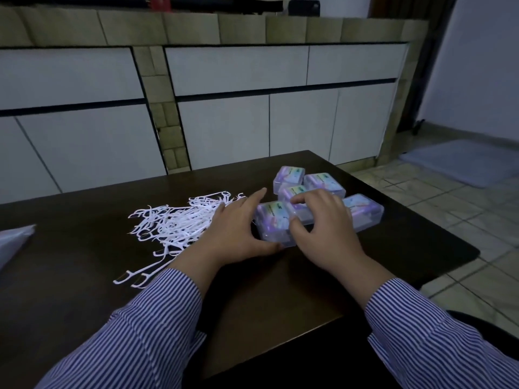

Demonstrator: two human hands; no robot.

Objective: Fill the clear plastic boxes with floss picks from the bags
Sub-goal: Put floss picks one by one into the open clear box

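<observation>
Several clear plastic boxes with purple contents and printed labels are grouped on the dark table's right half. My left hand (238, 231) rests against the left side of the nearest box (271, 223), thumb along its front edge, index finger pointing away. My right hand (323, 220) lies over the box beside it (302, 213), fingers curled on its lid and thumb at its front. Other boxes stand behind (290, 175) and to the right (365, 210). A loose heap of white floss picks (174, 223) is spread on the table left of my left hand.
A clear plastic bag (14, 242) lies at the table's left edge. The table (280, 290) ends close to the right of the boxes, with tiled floor and a grey mat (460, 161) beyond. White cabinets stand behind the table.
</observation>
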